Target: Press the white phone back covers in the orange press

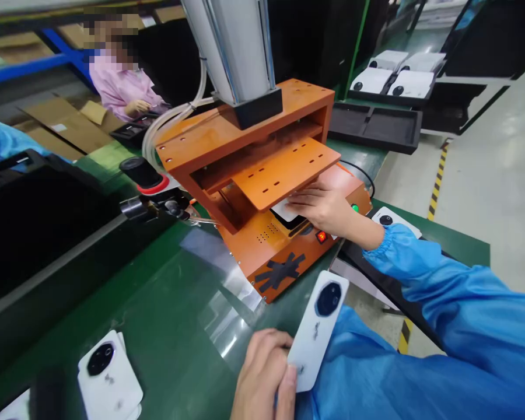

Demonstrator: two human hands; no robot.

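Observation:
My left hand [266,373] grips a white phone back cover [317,338] by its lower end, thumb on its face. The cover is tilted, with a round dark camera area near its top. My right hand [321,207] reaches under the raised orange plate [289,169] of a press [262,233]. Its fingers are bent together on another white phone cover [284,210], which lies over a black bed and is partly hidden by the plate and the hand.
White phone covers [110,379] lie stacked at the lower left. Another cover [396,219] rests right of the press. Black trays [371,125] and more covers [371,80] stand behind. A jointed black stand [157,204] is left of the press. A co-worker in pink [120,87] sits beyond.

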